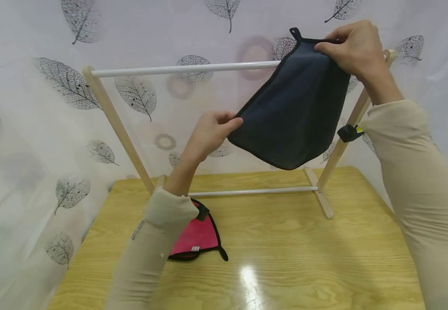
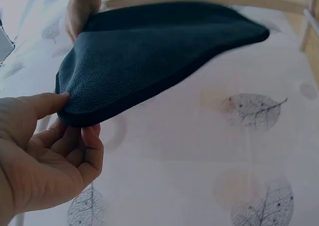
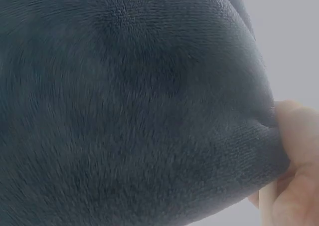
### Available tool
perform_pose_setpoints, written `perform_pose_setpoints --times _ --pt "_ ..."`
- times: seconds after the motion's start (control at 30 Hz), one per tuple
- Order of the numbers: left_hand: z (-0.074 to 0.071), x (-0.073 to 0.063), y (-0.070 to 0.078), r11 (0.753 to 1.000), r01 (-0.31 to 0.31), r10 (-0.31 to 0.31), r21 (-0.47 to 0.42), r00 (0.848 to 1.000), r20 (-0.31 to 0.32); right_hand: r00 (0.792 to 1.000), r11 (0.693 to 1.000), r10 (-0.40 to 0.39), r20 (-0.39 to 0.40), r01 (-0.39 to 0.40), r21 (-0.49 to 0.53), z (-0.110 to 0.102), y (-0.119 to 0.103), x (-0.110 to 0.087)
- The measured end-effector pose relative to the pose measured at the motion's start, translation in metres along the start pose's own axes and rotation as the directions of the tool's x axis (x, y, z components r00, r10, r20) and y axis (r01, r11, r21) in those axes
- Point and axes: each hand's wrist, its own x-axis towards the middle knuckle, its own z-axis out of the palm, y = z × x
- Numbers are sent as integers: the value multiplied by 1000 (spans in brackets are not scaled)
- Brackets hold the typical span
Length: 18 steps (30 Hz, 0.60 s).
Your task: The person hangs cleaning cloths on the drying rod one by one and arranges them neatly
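Observation:
A dark blue-grey cloth [image 1: 293, 103] with black edging and a small hanging loop hangs spread between both hands, in front of the white upper rod [image 1: 185, 68] of a wooden rack. My right hand [image 1: 357, 47] pinches its top edge near the rod's right end. Lower and to the left, my left hand [image 1: 214, 131] pinches a corner between thumb and fingers. In the left wrist view the left hand [image 2: 55, 151] grips that rounded corner. Plush fabric fills most of the right wrist view, with the right hand [image 3: 299, 161] pinching it at the right.
On the yellow wood-grain table [image 1: 270, 241] lies a red cloth [image 1: 198, 234] with black edging, partly hidden by the left forearm. The rack's slanted wooden legs [image 1: 121, 129] stand toward the back, joined by a lower white rod [image 1: 247, 191]. Behind hangs a leaf-patterned curtain [image 1: 26, 142].

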Motion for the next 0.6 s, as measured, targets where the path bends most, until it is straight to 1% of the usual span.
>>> perform_pose_setpoints --times 0.07,0.13,0.2,0.3,0.4,0.47,0.6 --pt "-8 0 3 1000 -10 10 -11 1000 -23 1000 1000 -11 -9 11 -9 -1 1 0" --pt "-16 1 7 1000 -10 9 -23 1000 -25 1000 1000 -18 -13 18 -13 -1 1 -1" --pt "-23 1 12 1000 -7 7 -24 1000 -17 1000 1000 -25 -16 25 -15 -1 2 -1" --pt "-34 1 21 1000 4 -4 -16 1000 13 1000 1000 -23 -16 22 -8 -1 2 -2" --pt "-44 3 30 1000 14 -14 -20 1000 23 1000 1000 -16 -9 16 4 -1 2 -2" --pt "-52 5 37 1000 19 -19 -7 1000 8 1000 1000 -16 3 16 17 -2 2 -2" --pt "-67 10 50 998 37 -35 42 998 -57 999 999 -15 33 14 42 -3 2 -3"
